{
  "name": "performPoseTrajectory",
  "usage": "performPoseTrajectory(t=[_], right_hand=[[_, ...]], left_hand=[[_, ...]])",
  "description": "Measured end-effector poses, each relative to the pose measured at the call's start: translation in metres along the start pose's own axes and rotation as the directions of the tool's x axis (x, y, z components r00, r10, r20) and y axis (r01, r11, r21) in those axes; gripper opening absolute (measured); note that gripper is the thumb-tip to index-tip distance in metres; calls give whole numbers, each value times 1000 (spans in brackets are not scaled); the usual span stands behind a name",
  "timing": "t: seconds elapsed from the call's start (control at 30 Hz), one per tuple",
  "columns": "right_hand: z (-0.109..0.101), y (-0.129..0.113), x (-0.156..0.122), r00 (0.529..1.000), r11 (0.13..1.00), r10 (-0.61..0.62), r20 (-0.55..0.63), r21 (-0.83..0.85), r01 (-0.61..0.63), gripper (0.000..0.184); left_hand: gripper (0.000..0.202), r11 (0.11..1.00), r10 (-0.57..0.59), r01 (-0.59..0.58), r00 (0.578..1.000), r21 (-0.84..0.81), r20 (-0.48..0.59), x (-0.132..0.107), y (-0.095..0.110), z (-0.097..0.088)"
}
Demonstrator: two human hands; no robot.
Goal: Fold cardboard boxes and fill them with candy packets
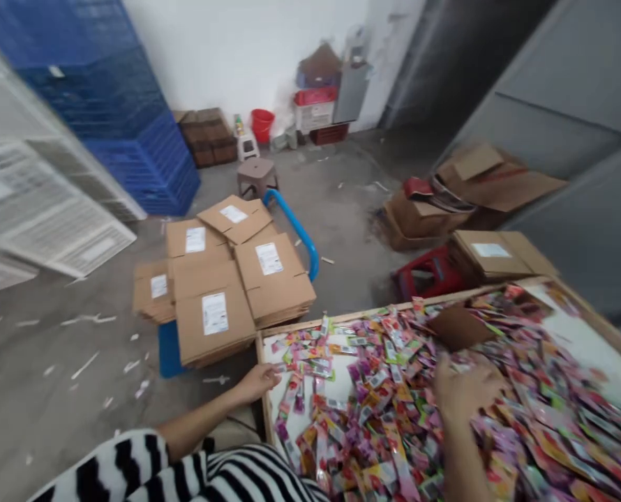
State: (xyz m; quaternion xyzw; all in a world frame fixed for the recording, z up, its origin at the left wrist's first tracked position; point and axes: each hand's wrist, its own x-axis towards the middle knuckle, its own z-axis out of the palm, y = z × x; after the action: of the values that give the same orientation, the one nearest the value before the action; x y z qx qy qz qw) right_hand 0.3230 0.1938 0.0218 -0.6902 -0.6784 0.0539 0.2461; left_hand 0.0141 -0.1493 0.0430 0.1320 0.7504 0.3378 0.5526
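My left hand [259,383] rests at the left rim of a wooden-edged table, its fingers curled together; what they hold, if anything, is too small to make out. Beside it lie a few bright plastic packets [289,394] on the white tabletop. Over the large heap of colourful small packets [394,390], my right hand [467,387] is blurred by motion, its fingers apart and no held thing visible. Just beyond its fingertips a brown cardboard piece [460,328] lies on the heap. Whether the hand touches packets underneath cannot be seen.
Stacked flat cartons [216,293] with white labels sit on a blue-handled trolley [294,226] at the table's left. A red stool [428,272] and more cartons [493,251] stand beyond the table. Blue crates [132,139] rise at left; scraps litter the floor.
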Motion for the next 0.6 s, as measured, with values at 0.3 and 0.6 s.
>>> performPoseTrajectory(t=[0.3, 0.6], right_hand=[[6, -122, -179, 889, 930, -290, 354, 324, 175, 57], [-34, -285, -395, 571, 679, -649, 503, 722, 136, 37]], left_hand=[[41, 948, 145, -100, 981, 304, -130, -100, -84, -108], [41, 916, -5, 73, 985, 394, -171, -205, -216, -226]])
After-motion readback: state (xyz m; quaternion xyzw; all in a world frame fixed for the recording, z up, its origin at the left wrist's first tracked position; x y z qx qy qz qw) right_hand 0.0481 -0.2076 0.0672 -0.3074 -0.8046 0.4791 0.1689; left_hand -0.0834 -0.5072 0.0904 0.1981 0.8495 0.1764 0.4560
